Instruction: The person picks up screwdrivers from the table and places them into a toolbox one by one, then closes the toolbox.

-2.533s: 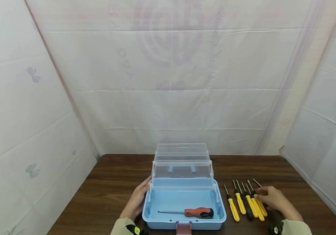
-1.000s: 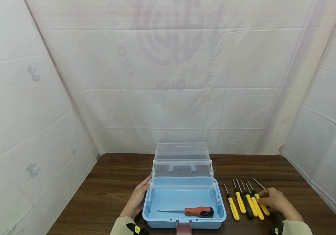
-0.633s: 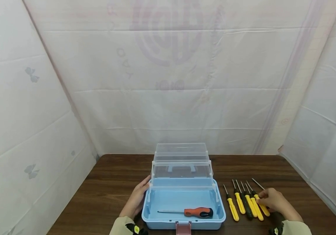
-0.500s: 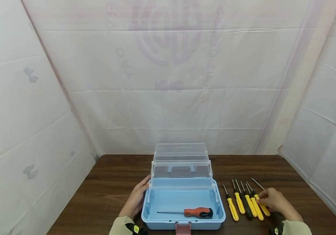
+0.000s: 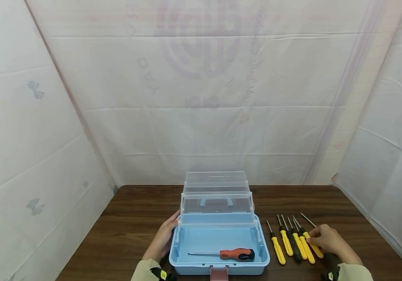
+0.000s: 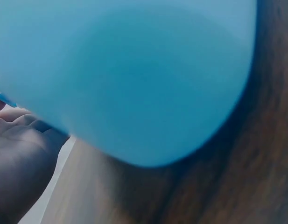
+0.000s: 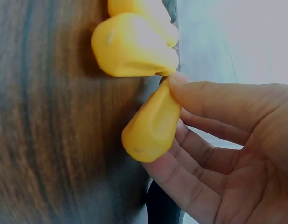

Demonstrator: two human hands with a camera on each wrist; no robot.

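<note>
- Right hand (image 5: pixel 329 241) sits at the far right end of the screwdriver row (image 5: pixel 292 244), fingers (image 7: pixel 214 100) curled round the last yellow handle (image 7: pixel 151 123) — thumb on top, other fingers under it. The handle's butt looks a touch off the surface (image 5: pixel 134 222).
- Left hand (image 5: pixel 162 238) lies flat against the left wall of the toolbox (image 5: pixel 218 261), fingers relaxed, not gripping anything.
- What could go wrong, I reckon: the yellow handles lie nearly touching, so lifting this one could nudge its neighbour (image 7: pixel 134 44) and roll it out of line. The handle is smooth, glossy plastic and tapers to a rounded end, so a light pinch might slip.
- The thin metal shaft (image 5: pixel 307 219) points away from the person and could catch the next driver if it swings.
- Toolbox is pale blue plastic with rounded corners; its clear tiered trays (image 5: pixel 216 195) are folded back and open. One orange-and-black screwdriver (image 5: pixel 222 254) lies inside on the bottom.
- Surface is dark wood grain — hard, fairly slick, so round handles would roll easily.
</note>
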